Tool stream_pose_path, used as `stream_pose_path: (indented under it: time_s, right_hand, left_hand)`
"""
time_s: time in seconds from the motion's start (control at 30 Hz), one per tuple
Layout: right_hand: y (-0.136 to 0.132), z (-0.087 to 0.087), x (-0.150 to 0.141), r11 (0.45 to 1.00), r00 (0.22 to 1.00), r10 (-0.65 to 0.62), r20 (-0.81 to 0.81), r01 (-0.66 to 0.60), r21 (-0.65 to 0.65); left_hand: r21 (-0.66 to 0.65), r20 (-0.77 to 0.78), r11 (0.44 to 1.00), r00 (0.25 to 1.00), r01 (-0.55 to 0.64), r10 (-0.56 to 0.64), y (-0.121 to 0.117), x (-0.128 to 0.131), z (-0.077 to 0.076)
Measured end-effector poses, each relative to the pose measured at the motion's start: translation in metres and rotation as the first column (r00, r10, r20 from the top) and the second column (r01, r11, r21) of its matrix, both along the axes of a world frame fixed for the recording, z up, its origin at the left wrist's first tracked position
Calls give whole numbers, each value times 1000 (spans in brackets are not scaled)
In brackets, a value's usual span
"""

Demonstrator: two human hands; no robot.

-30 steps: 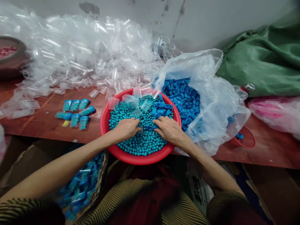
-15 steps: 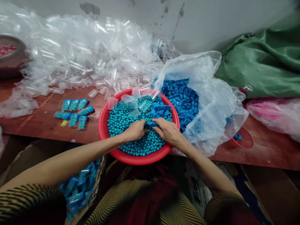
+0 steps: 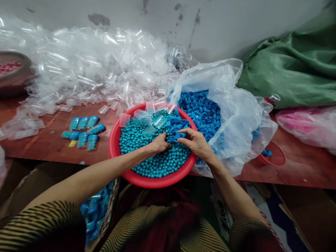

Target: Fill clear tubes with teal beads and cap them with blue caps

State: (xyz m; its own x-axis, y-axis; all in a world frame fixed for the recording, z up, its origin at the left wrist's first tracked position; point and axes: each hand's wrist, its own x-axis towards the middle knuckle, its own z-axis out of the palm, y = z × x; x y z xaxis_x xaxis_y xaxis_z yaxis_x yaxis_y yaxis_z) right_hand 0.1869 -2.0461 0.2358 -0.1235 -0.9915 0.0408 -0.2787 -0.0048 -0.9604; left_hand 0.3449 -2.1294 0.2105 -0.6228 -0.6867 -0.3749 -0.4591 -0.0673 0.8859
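A red basin [image 3: 113, 150] full of teal beads [image 3: 139, 147] sits at the table's front edge. Over the beads, my left hand [image 3: 160, 143] is closed near the middle; what its fingers hold is hidden. My right hand [image 3: 196, 143] pinches a blue plastic cap [image 3: 181, 135] between thumb and fingers, at the basin's right side. Several more blue caps [image 3: 178, 122] lie on the beads just beyond the hands. Clear plastic tubes [image 3: 159, 122] rest on the beads toward the far rim.
Clear tubes [image 3: 99, 66] are heaped along the wall. Filled blue-capped tubes [image 3: 82, 139] lie left of the basin. A plastic bag [image 3: 231, 105] of blue caps stands to the right, near a small red basket [image 3: 279, 157]. Below the table is a box of filled tubes [image 3: 96, 210].
My right hand has moved slightly right and up, away from my left hand, which stays over the beads. The blue piece between them is no longer there. The view has shifted slightly.
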Motion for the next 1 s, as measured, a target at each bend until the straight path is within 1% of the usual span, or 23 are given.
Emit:
stream_pose_path:
  time_s: [0.07, 0.13, 0.17, 0.23, 0.27, 0.3, 0.33, 0.4, 0.5, 0.57, 0.63, 0.7, 0.77, 0.8, 0.83, 0.9, 0.93, 1.0]
  right_hand:
    - [-2, -4, -1, 999, 990, -37, 133, 36, 11]
    - [-3, -5, -3, 995, 974, -97, 204, 94, 25]
    - [-3, -5, -4, 991, 968, -131, 214, 127, 32]
    - [-2, -4, -6, 983, 961, -184, 206, 181, 34]
    - [-1, -3, -6, 981, 961, -195, 197, 194, 26]
    - [-1, -2, -5, 980, 961, -197, 195, 198, 13]
    - [0, -1, -3, 981, 960, -190, 206, 195, -4]
    - [0, 0, 0, 981, 950, -174, 259, 191, -42]
    - [-1, -3, 5, 980, 931, -159, 327, 189, -60]
    - [-3, -7, 6, 982, 940, -155, 303, 180, -56]
    - [-4, -11, 8, 983, 966, -147, 211, 166, -78]
    - [-6, -11, 11, 980, 990, -132, 51, 138, -144]
    - [-7, -8, 18, 978, 984, -86, -153, 54, -201]
    - [-8, -6, 23, 980, 964, -45, -263, -9, -198]
    - [-9, -4, 28, 984, 927, 11, -375, -77, -161]
    - [-10, 1, 37, 985, 806, 130, -578, -170, -15]
    - [-10, 3, 40, 980, 735, 182, -653, -186, 64]
    - [-10, 6, 41, 964, 614, 265, -743, -200, 178]
  left_hand:
    - [77, -47, 997, 999, -1, 4, 1, 0, 0]
    - [204, -122, 979, 992, 5, 20, 1, 4, 2]
    - [301, -177, 954, 983, 6, 50, 0, 6, 3]
    - [495, -261, 869, 957, 21, 125, -1, 10, 5]
    - [559, -270, 829, 950, 24, 155, -1, 11, 6]
    - [592, -259, 806, 950, 16, 172, -1, 12, 7]
    - [603, -239, 797, 954, -1, 183, 0, 13, 7]
    - [590, -209, 807, 958, -34, 193, 1, 14, 9]
    - [520, -226, 853, 957, -40, 183, 2, 20, 13]
    - [469, -242, 882, 955, -38, 170, 3, 26, 15]
    - [405, -247, 913, 956, -46, 158, 3, 32, 18]
    - [284, -215, 956, 967, -69, 134, 4, 38, 19]
    - [138, -156, 985, 980, -99, 121, 6, 42, 20]
    - [87, -134, 990, 984, -107, 118, 7, 43, 20]
    - [61, -124, 992, 986, -108, 115, 8, 44, 19]
    - [60, -128, 993, 986, -102, 109, 9, 46, 20]
    - [75, -136, 992, 985, -97, 107, 9, 47, 21]
    - [127, -156, 986, 980, -105, 125, 9, 51, 24]
